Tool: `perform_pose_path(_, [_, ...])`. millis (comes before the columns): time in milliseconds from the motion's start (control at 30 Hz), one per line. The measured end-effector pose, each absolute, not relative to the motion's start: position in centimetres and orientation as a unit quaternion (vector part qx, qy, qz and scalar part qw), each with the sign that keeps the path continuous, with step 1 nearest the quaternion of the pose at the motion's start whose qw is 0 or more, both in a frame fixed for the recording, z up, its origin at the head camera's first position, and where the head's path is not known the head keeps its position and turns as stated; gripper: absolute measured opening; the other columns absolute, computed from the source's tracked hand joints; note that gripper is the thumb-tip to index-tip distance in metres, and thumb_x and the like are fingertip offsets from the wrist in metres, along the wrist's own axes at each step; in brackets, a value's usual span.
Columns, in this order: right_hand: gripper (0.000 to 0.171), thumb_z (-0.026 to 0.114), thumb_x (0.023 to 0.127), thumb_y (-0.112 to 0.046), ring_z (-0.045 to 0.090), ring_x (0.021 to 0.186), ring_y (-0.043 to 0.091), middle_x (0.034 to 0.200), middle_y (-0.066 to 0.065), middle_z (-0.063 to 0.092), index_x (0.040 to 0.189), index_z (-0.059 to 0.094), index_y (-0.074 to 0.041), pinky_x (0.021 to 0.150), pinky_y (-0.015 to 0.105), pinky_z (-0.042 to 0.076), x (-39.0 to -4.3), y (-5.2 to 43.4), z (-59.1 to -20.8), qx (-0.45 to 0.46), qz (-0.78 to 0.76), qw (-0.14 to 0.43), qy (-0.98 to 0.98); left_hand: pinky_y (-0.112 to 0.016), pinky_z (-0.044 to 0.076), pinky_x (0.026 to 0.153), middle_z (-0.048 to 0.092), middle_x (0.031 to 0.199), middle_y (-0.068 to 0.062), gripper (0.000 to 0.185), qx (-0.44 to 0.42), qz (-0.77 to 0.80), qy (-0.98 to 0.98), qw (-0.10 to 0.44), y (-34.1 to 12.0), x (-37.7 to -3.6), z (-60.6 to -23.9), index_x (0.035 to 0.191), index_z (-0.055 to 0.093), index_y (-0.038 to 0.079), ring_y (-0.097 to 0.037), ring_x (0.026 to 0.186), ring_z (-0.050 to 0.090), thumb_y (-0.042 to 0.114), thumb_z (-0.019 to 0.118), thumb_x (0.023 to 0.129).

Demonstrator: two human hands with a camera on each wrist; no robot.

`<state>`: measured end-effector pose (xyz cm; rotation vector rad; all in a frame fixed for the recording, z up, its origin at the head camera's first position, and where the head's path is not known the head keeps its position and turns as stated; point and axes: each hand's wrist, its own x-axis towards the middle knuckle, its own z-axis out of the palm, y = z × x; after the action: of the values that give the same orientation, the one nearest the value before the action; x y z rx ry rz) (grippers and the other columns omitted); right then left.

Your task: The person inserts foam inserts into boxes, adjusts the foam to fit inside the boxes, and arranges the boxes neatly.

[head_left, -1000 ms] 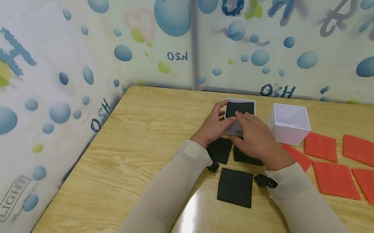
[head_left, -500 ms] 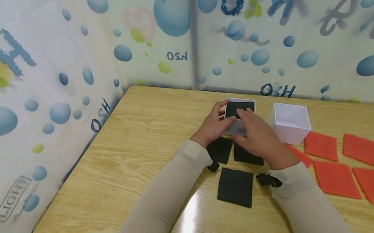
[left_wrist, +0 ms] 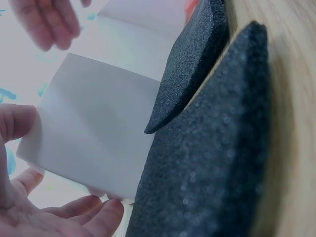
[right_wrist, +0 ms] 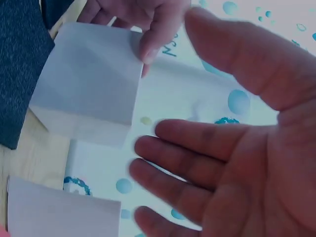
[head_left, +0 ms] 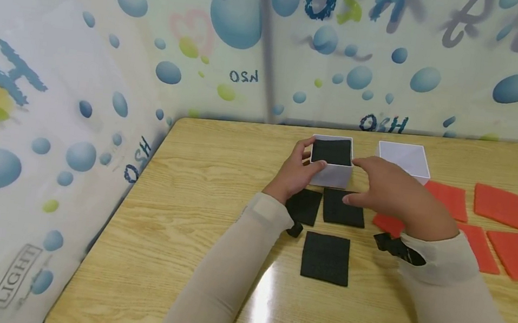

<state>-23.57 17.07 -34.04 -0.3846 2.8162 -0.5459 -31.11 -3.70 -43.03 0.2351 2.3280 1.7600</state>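
My left hand (head_left: 290,174) holds a small white box (head_left: 330,176) at its left side. Its thumb lies at the front rim, with the fingers along the side; the left wrist view shows them around the box's edges (left_wrist: 91,126). Inside the box, a black foam square (head_left: 332,151) lies near the rim. My right hand (head_left: 390,192) hovers just right of the box, fingers extended and thumb apart, holding nothing. In the right wrist view its palm and spread fingers (right_wrist: 187,190) show. Below the box lie black foam squares (head_left: 304,207), one partly under my right thumb.
A second white box (head_left: 404,156) stands at the back, partly hidden by my right hand. Several red squares (head_left: 502,207) lie on the wooden table (head_left: 173,216) at the right. Another black square (head_left: 326,257) lies nearer to me. A patterned wall covering (head_left: 338,79) borders the table.
My right hand has lifted off the black square in the box and moved right, beside the box. The left hand has kept its hold on the box.
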Motion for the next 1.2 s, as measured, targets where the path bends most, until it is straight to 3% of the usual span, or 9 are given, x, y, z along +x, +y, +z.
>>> perform_pose_path(367, [0.091, 0.094, 0.078, -0.037, 0.064, 0.119, 0.041, 0.142, 0.029, 0.061, 0.146, 0.054, 0.009, 0.103, 0.062, 0.052, -24.1, 16.5, -36.6, -0.115, -0.134, 0.203, 0.963, -0.055, 0.042, 0.118, 0.041, 0.164, -0.016, 0.073, 0.075, 0.605, 0.785, 0.109, -3.7, -31.0, -42.9, 0.165, 0.03, 0.036, -0.037, 0.15, 0.044, 0.03, 0.067, 0.103])
perform_pose_path(533, [0.083, 0.097, 0.074, -0.039, 0.066, 0.096, 0.03, 0.118, 0.019, 0.072, 0.134, 0.063, 0.006, 0.089, 0.051, 0.059, -24.3, 16.5, -37.7, -0.105, -0.125, 0.22, 0.962, -0.055, 0.042, 0.119, 0.04, 0.164, -0.016, 0.072, 0.078, 0.605, 0.785, 0.11, -3.7, -31.0, -42.9, 0.165, 0.03, 0.035, -0.037, 0.151, 0.043, 0.03, 0.067, 0.103])
perform_pose_path(667, [0.071, 0.098, 0.072, -0.037, 0.063, 0.086, 0.027, 0.102, 0.012, 0.07, 0.121, 0.067, 0.004, 0.078, 0.043, 0.057, -24.5, 16.6, -38.5, -0.101, -0.134, 0.227, 0.959, -0.054, 0.043, 0.118, 0.04, 0.164, -0.016, 0.073, 0.08, 0.611, 0.78, 0.114, -3.7, -31.0, -42.9, 0.165, 0.03, 0.035, -0.037, 0.15, 0.043, 0.03, 0.067, 0.103])
perform_pose_path(833, [0.068, 0.099, 0.07, -0.035, 0.063, 0.086, 0.027, 0.102, 0.012, 0.068, 0.117, 0.068, 0.002, 0.078, 0.043, 0.057, -24.5, 16.5, -39.2, -0.103, -0.126, 0.216, 0.963, -0.054, 0.043, 0.118, 0.04, 0.164, -0.017, 0.072, 0.08, 0.612, 0.779, 0.115, -3.7, -31.1, -42.9, 0.165, 0.03, 0.035, -0.037, 0.15, 0.043, 0.031, 0.067, 0.103])
perform_pose_path(1200, [0.082, 0.099, 0.069, -0.04, 0.064, 0.094, 0.032, 0.114, 0.02, 0.063, 0.129, 0.065, 0.005, 0.09, 0.052, 0.058, -24.7, 16.2, -39.6, -0.104, -0.078, 0.204, 0.97, -0.055, 0.042, 0.119, 0.039, 0.165, -0.015, 0.072, 0.075, 0.605, 0.784, 0.114, -3.6, -31.0, -42.8, 0.164, 0.031, 0.037, -0.037, 0.151, 0.043, 0.032, 0.067, 0.102])
